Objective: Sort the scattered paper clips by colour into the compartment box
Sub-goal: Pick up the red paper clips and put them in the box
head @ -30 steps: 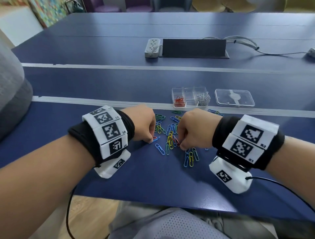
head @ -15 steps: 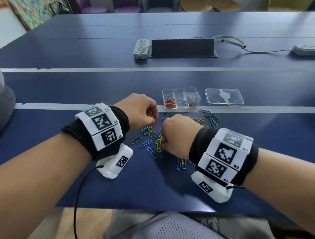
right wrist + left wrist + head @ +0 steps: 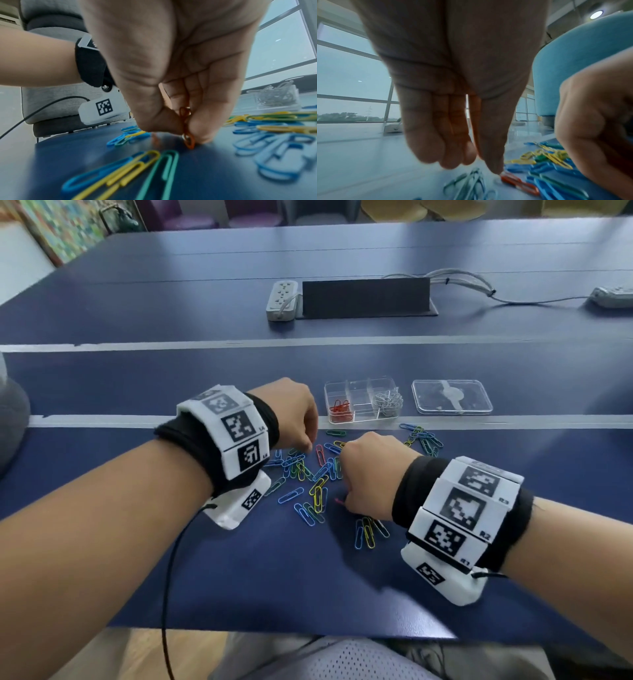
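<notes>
**Both hands working the clip pile for red clips**

The right hand (image 3: pixel 171 75) is pinching a red paper clip (image 3: pixel 186 127) between thumb and fingers (image 3: pixel 202 129), holding it upright with its lower end touching the blue desk (image 3: pixel 239 577). In the head view only a red tip is showing at the near left edge of that fist.

The left hand (image 3: pixel 453 94) is hovering just above the desk with its fingers pointing down and held together. One fingertip (image 3: pixel 495 169) is touching the end of a second red clip (image 3: pixel 518 185) lying flat on the desk. Whether that hand is gripping anything cannot be told from these views.

The scattered paper clips (image 3: pixel 318 477), blue, yellow and green, are lying between and just in front of the two hands, with a smaller cluster (image 3: pixel 423 440) lying to the right, near the box. Three more are lying close to the right wrist.

The clear compartment box (image 3: pixel 363 402) is sitting beyond the pile, well apart from both hands. Red clips (image 3: pixel 340 410) are filling its front left compartment, and silver clips (image 3: pixel 388 402) are filling its right end. The lid (image 3: pixel 452 402) is lying flat just to the right of the box.
</notes>
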Tool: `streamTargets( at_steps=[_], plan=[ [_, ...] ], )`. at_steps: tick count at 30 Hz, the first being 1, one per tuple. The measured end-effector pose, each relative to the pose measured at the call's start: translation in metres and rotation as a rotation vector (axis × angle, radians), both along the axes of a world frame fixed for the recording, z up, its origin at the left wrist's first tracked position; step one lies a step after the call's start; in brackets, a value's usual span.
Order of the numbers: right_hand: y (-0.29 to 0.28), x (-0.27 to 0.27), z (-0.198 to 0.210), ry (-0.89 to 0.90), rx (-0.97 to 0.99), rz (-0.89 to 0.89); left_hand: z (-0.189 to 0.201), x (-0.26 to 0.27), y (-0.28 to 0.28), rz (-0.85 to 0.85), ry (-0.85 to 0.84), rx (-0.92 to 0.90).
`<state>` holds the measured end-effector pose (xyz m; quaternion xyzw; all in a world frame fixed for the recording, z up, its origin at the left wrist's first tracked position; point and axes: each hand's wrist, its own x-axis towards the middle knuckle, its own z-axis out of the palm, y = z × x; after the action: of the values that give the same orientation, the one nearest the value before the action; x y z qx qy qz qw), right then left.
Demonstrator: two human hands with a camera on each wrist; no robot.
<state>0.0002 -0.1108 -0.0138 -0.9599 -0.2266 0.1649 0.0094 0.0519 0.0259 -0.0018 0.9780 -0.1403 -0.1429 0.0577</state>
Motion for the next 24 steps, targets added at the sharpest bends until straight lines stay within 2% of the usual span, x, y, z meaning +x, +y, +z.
streamTargets(
  at_steps=[4, 8, 12, 17, 24],
  plan=[
    [-0.004, 0.001, 0.002, 0.019, 0.031, 0.02, -0.008, -0.005, -0.007, -0.136, 0.017, -0.003],
    [-0.009, 0.001, 0.001, 0.028, 0.077, 0.043, -0.013, -0.001, -0.013, -0.181, -0.035, 0.036],
    [-0.005, -0.012, 0.003, 0.005, 0.061, 0.175, -0.012, 0.002, -0.009, -0.191, -0.03, 0.054],
    [0.009, -0.037, 0.0, 0.017, 0.032, 0.329, -0.008, 0.0, -0.004, -0.13, -0.044, -0.043],
    [0.016, -0.044, 0.001, 0.05, 0.035, 0.363, -0.009, -0.004, -0.002, -0.124, -0.027, -0.05]
  ],
)
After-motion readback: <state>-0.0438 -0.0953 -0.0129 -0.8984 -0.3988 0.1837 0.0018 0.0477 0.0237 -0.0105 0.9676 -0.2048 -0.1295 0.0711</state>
